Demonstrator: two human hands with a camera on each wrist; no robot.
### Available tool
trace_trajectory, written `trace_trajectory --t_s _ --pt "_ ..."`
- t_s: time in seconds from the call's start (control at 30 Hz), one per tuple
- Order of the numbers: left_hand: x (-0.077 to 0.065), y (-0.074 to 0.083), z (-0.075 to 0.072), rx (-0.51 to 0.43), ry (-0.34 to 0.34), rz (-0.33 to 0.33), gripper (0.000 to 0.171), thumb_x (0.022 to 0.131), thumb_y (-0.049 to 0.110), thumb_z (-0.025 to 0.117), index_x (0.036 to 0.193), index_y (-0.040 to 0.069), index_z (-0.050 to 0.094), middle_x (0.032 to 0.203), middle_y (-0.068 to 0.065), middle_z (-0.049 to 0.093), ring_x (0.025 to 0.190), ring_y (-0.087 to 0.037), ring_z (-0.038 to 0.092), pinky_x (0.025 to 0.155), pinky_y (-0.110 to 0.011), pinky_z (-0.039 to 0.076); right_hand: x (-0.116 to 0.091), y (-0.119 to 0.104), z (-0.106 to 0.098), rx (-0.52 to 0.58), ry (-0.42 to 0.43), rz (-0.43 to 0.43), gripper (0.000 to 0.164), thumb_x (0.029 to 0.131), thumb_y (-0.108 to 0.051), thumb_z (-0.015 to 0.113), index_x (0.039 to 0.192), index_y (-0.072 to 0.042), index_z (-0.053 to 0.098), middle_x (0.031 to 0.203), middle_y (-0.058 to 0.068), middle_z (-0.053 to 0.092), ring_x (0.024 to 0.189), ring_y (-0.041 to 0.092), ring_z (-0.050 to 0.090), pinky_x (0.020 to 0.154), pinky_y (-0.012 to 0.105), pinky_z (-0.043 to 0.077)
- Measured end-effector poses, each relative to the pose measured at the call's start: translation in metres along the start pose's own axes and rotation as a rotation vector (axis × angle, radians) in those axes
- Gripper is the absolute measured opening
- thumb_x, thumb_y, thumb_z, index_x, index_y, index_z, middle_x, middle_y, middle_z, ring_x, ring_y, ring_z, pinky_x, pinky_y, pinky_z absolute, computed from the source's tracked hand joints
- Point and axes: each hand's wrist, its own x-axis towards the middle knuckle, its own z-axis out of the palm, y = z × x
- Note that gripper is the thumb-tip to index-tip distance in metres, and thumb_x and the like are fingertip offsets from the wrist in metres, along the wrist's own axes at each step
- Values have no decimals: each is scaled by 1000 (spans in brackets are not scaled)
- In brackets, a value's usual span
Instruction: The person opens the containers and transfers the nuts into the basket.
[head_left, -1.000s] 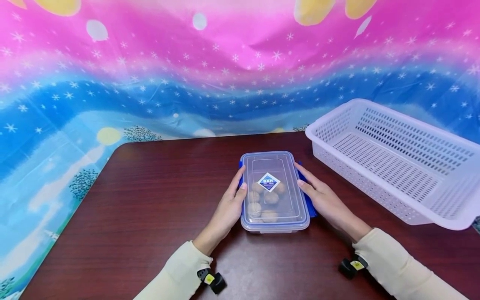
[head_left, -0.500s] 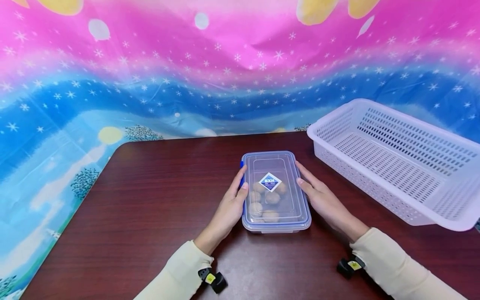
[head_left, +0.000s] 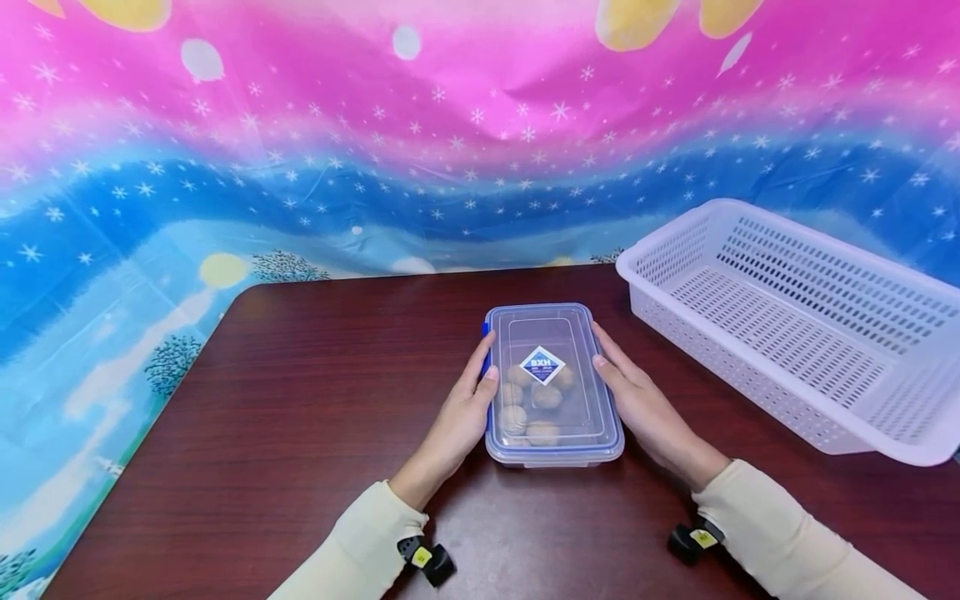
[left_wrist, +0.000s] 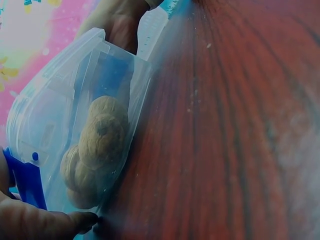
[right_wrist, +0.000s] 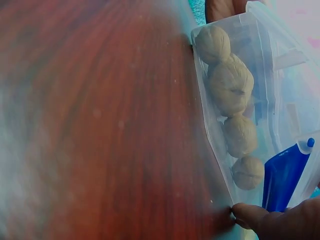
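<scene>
A clear plastic food container [head_left: 547, 329] with a blue-edged lid and a diamond "BXH" label sits on the table in the head view. Several walnuts [right_wrist: 232, 87] lie inside it, most of them towards its near end. My left hand [head_left: 453, 421] presses against the container's left side, fingers fairly straight. Against the right side lies my right hand [head_left: 654, 412] in the same way, thumb near the lid's edge. Blue latches show on both sides: the left latch [left_wrist: 29, 184] and the right latch [right_wrist: 284, 177] point down along the walls, close to my fingers.
A large white perforated basket [head_left: 750, 371] stands at the right, with nothing in it. Behind the dark red-brown wooden table [head_left: 300, 375] hangs a pink and blue patterned cloth [head_left: 450, 150]. Black wrist devices sit at both cuffs.
The blue latch on the right stuck out from the container one second ago and is now folded in under my right hand. Otherwise the hands and container barely shift.
</scene>
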Motion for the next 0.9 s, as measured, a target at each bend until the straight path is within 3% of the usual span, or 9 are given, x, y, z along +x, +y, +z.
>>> trace_trajectory --t_s 0.6,0.9 --pt "2 5 -4 92 -10 35 57 114 23 41 167 35 26 174 -1 25 161 -28 23 130 -56 18 2 1 3 39 -4 -14 58 116 -33 29 169 -35 7 178 0 5 161 29 13 128 56 17" --pt "5 5 -8 39 -56 -2 59 114 21 41 167 38 22 175 2 21 162 -27 20 130 -53 20 1 3 4 45 -2 -26 58 116 -33 30 169 -34 8 177 2 8 159 29 18 127 55 21"
